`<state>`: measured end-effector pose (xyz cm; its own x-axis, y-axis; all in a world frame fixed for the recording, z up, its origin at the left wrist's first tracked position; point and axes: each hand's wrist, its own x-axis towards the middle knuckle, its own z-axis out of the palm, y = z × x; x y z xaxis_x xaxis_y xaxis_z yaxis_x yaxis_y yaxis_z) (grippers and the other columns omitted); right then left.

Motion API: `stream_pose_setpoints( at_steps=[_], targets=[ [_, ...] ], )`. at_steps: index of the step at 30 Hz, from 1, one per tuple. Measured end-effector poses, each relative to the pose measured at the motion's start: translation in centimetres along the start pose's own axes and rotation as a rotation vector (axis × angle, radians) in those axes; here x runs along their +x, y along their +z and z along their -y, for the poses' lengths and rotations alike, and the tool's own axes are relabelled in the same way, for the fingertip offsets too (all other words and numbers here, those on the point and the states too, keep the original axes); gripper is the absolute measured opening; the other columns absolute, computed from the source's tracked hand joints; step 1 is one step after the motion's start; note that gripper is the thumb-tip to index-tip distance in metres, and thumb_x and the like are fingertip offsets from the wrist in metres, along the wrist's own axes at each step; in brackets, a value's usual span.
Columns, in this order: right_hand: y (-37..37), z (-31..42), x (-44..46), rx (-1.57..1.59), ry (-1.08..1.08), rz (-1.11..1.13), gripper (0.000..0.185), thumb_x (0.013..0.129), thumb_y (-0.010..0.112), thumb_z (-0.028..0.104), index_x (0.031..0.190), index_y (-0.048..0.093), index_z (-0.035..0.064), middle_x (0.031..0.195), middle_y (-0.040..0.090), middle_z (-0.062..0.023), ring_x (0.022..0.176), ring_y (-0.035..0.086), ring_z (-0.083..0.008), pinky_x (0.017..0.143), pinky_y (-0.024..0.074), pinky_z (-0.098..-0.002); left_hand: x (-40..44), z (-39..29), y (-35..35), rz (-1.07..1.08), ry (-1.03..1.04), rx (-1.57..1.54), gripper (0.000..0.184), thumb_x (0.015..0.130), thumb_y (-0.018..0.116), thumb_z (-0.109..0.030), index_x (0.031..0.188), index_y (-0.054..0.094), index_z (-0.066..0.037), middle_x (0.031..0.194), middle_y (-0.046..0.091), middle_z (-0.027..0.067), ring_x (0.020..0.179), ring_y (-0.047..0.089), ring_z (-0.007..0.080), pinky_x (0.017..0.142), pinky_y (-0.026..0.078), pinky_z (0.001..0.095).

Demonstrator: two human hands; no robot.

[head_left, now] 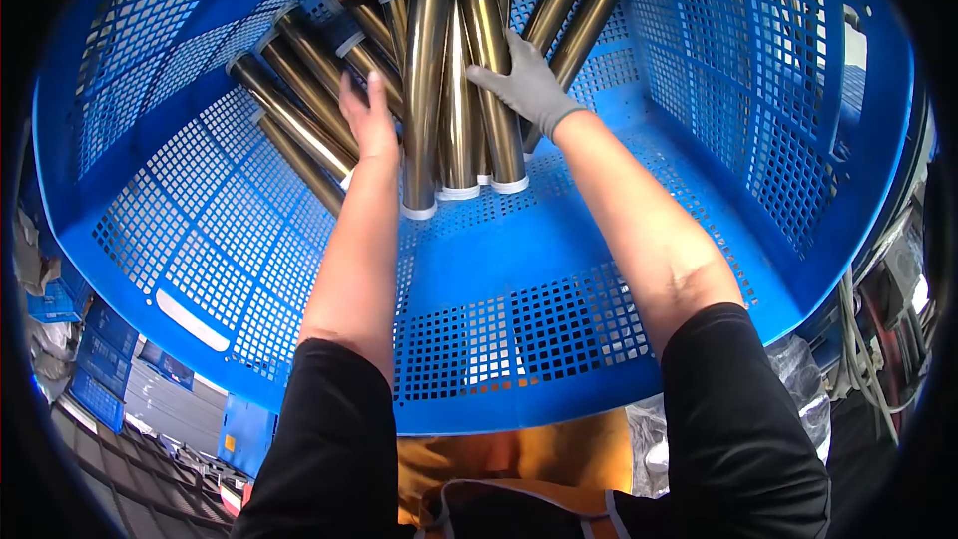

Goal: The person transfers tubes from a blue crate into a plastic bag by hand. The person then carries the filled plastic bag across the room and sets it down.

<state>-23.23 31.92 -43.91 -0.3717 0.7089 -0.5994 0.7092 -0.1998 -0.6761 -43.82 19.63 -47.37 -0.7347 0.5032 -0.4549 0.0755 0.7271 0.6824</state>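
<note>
Several shiny brown-gold tubes with pale end caps lean in a cluster inside a large blue perforated basket (519, 240). My right hand (534, 88), in a grey glove, grips an upright tube (483, 10), its thumb across the front and its other fingers partly hidden. Bare and slightly blurred, my left hand (369, 120) has its thumb and fingers apart. It is just left of another upright tube (424, 90), in front of the slanted tubes (294, 115). Whether its fingertips touch one of them I cannot tell.
High basket walls (738, 70) rise at the back and sides, and its near rim (519, 419) passes below my forearms. Clear plastic wrap (798, 389) and cables (866, 349) are outside at right. Smaller blue crates (105, 359) stand outside at left.
</note>
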Motion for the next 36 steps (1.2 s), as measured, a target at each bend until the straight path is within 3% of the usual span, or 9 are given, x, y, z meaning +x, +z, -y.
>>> stream_pose_setpoints(
  at_steps=[2,5,8,10,12,17,24,28,36],
  targets=[
    [2.8,-1.8,1.5,0.259,0.092,-0.004,0.102,0.075,0.076,0.051,0.142,0.028,-0.0093,0.132,0.049,-0.0307,0.127,0.048,-0.0376,0.108,0.0362,-0.0397,-0.1,1.8,0.0,0.172,-0.456,-0.356,0.086,0.089,0.055,-0.061,0.15,0.027,-0.008,0.151,0.033,0.0167,0.136,0.035,0.0317,0.111,0.031,0.0418],
    [3.4,-1.1,1.6,0.715,0.155,0.073,0.118,0.072,0.082,0.043,0.148,0.009,-0.0094,0.137,0.046,-0.0268,0.128,0.047,-0.0303,0.108,0.0357,-0.0352,0.8,2.8,0.4,0.385,-0.606,-0.486,0.106,0.085,0.06,-0.064,0.154,0.004,-0.006,0.159,0.014,0.016,0.143,0.023,0.031,0.116,0.023,0.0437],
    [4.6,-1.7,1.5,0.639,0.058,0.03,0.112,0.074,0.081,0.04,0.147,0.013,-0.0099,0.136,0.046,-0.0248,0.125,0.049,-0.0277,0.107,0.0384,-0.0359,1.1,3.1,1.3,0.59,-0.476,-0.596,0.115,0.082,0.062,-0.066,0.153,-0.008,-0.008,0.16,0.01,0.0148,0.146,0.017,0.029,0.117,0.022,0.0419],
    [4.4,-1.0,0.2,0.756,0.09,0.115,0.107,0.076,0.08,0.036,0.149,0.013,-0.0041,0.137,0.047,-0.0215,0.126,0.048,-0.0256,0.106,0.0387,-0.0362,1.5,3.9,0.9,0.648,-0.598,-0.699,0.111,0.082,0.066,-0.06,0.154,0.0,-0.007,0.158,0.017,0.015,0.144,0.023,0.0283,0.115,0.027,0.0415],
    [3.2,-1.9,-0.6,0.963,0.151,0.322,0.1,0.076,0.08,0.031,0.149,0.018,-0.0002,0.135,0.049,-0.0181,0.124,0.05,-0.0252,0.105,0.0403,-0.035,-0.1,1.9,-0.3,0.877,-0.489,-0.616,0.106,0.082,0.071,-0.053,0.153,0.007,-0.008,0.154,0.026,0.0139,0.14,0.03,0.0272,0.113,0.03,0.0413],
    [3.3,-5.1,-1.6,1.17,0.299,0.412,0.089,0.082,0.076,0.037,0.148,0.025,0.0055,0.129,0.054,-0.0131,0.117,0.056,-0.0203,0.1,0.0475,-0.0367,-1.7,3.2,1.1,0.768,-0.423,-0.632,0.082,0.08,0.074,-0.053,0.139,0.042,-0.006,0.127,0.058,0.011,0.114,0.056,0.0235,0.099,0.046,0.0402],
    [1.7,-1.7,-1.5,0.991,0.344,0.626,0.071,0.085,0.071,0.045,0.138,0.041,0.0087,0.119,0.061,-0.0105,0.107,0.063,-0.0215,0.094,0.0522,-0.0373,-1.8,2.5,-1.6,0.882,-0.581,-0.759,0.077,0.077,0.075,-0.053,0.131,0.052,-0.003,0.119,0.063,0.0108,0.105,0.061,0.0225,0.092,0.051,0.0377],
    [0.3,2.4,-5.6,0.988,0.188,0.591,0.086,0.081,0.074,0.044,0.145,0.033,0.0041,0.129,0.055,-0.0122,0.12,0.052,-0.0201,0.106,0.0389,-0.0335,-4.2,-1.1,-6.4,0.894,-0.528,-0.701,0.081,0.074,0.078,-0.053,0.131,0.052,-0.002,0.12,0.062,0.0117,0.105,0.062,0.0233,0.091,0.052,0.0379],
    [-9.6,19.8,-20.6,1.032,0.122,0.434,0.1,0.077,0.079,0.046,0.15,0.023,0.0061,0.136,0.05,-0.013,0.126,0.047,-0.0216,0.107,0.0379,-0.0366,-11.8,-17.2,-21.3,0.945,-0.469,-0.568,0.079,0.076,0.079,-0.045,0.133,0.048,0.0,0.123,0.061,0.0113,0.108,0.061,0.0217,0.09,0.053,0.0358]
  ],
)
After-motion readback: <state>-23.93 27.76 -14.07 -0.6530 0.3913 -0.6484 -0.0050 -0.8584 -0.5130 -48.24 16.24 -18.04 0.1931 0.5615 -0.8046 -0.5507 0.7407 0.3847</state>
